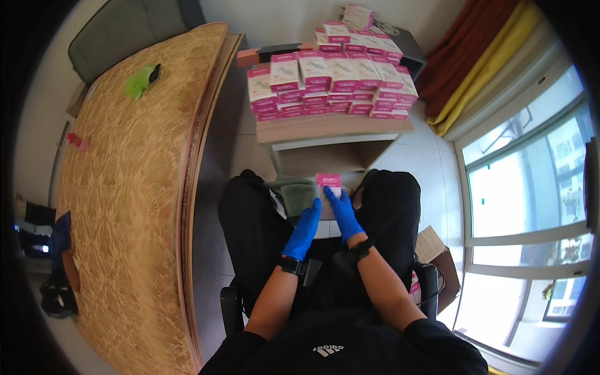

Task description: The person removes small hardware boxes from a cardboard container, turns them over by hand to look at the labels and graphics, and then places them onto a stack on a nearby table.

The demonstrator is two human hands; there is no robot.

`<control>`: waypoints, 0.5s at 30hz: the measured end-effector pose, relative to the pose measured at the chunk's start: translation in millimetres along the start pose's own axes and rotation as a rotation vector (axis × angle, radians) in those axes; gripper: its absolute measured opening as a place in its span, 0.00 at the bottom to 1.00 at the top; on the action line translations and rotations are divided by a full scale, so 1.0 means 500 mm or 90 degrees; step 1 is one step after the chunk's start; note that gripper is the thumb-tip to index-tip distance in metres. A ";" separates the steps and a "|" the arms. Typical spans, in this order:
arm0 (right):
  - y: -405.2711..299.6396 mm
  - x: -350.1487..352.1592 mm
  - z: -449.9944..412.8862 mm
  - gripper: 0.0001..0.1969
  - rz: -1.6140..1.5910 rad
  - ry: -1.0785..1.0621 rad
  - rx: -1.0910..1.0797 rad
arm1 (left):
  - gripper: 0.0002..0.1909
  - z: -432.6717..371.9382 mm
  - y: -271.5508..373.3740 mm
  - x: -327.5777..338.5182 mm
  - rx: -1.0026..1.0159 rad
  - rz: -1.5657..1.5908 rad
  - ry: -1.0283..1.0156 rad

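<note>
Between my knees, a small pink-and-white carton (329,181) is held by my right hand (345,213), which wears a blue glove. The right fingertips lie over the carton's lower front. My left hand (303,234), gloved in blue too, is just left of the carton, its fingertips against or in front of a folded green cloth (293,197). Whether those fingers grip the cloth or the carton's side, I cannot tell. Past my knees stands a light wooden cabinet (335,130), with stacked pink-and-white cartons (344,70) on its top.
A bare mattress (136,211) with a patterned gold cover runs along the left. On it lie a bright green item (138,83) and a small red-and-pink object (77,141). An open cardboard box (436,262) stands beside the chair's right armrest (429,286). Glazed doors (511,187) line the right.
</note>
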State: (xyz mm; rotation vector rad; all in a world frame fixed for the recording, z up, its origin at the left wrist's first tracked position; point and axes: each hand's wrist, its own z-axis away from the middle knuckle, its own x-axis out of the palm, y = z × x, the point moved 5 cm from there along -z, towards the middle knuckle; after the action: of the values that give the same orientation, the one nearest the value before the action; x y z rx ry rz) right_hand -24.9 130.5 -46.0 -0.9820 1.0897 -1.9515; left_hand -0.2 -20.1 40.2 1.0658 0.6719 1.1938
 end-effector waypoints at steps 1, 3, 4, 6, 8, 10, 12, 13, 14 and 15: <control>-0.043 -0.002 0.039 0.14 0.012 0.063 0.060 | 0.29 -0.001 -0.005 0.003 -0.006 -0.006 0.002; 0.015 -0.061 0.006 0.16 0.026 0.028 -0.108 | 0.28 -0.010 -0.006 0.032 -0.009 -0.016 -0.009; 0.028 -0.048 0.032 0.19 0.064 0.040 -0.033 | 0.28 -0.013 -0.016 0.032 -0.016 -0.019 0.001; 0.032 0.003 0.088 0.19 0.043 -0.057 0.061 | 0.29 -0.034 -0.039 0.017 -0.042 0.127 -0.007; 0.018 0.042 0.122 0.19 0.039 -0.108 0.090 | 0.31 -0.048 -0.067 -0.004 -0.114 0.251 -0.024; 0.012 0.009 0.079 0.18 0.019 -0.060 0.001 | 0.32 -0.044 -0.051 0.015 -0.066 0.076 -0.052; 0.004 -0.023 0.021 0.16 0.016 0.035 -0.086 | 0.31 -0.042 -0.105 0.028 -0.036 -0.141 -0.123; -0.010 -0.048 0.000 0.14 0.026 0.061 -0.111 | 0.31 -0.023 -0.079 0.060 -0.050 -0.207 -0.154; -0.010 -0.071 -0.013 0.15 0.079 0.083 -0.109 | 0.31 -0.030 -0.096 0.067 -0.054 -0.219 -0.164; -0.005 -0.080 -0.026 0.17 0.131 0.096 -0.110 | 0.31 -0.040 -0.125 0.060 -0.081 -0.185 -0.146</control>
State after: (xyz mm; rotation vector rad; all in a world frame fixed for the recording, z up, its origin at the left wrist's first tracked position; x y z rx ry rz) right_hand -17.1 169.8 -59.5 -0.7845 1.4073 -1.8088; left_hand 15.4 13.8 -21.4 0.9440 0.5420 0.8384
